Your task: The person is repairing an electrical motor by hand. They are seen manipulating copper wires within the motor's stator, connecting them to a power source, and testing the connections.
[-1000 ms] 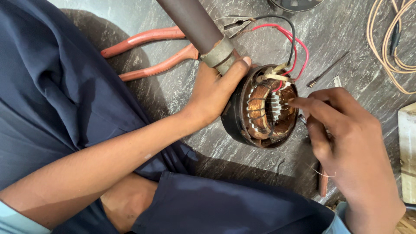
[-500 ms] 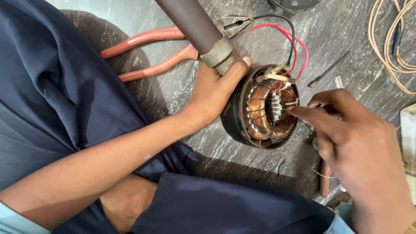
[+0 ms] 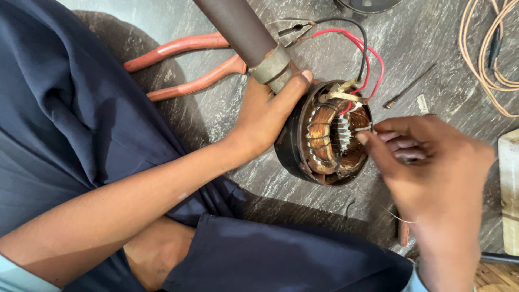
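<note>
A round dark motor housing (image 3: pixel 294 146) with copper windings (image 3: pixel 323 121) inside lies on its side on the dark stone floor (image 3: pixel 421 48). My left hand (image 3: pixel 267 111) grips its back rim, thumb over the top edge. My right hand (image 3: pixel 427 167) is at the housing's open right edge, thumb and fingers pinched together by the laminated core (image 3: pixel 341 130); whether they hold a thin wire I cannot tell. Red and black leads (image 3: pixel 363 48) rise from the top of the windings.
A brown pipe (image 3: pixel 238 27) with a metal collar crosses above my left hand. Orange-handled pliers (image 3: pixel 186 65) lie behind it. A thin metal pin (image 3: pixel 408 87) lies to the right, a coil of tan wire (image 3: pixel 486 59) at the far right, a pale block (image 3: pixel 509 189) by the right edge.
My right hand has drawn slightly back and to the right from the core, fingers curling into a tighter pinch. The left hand and the housing have stayed put.
</note>
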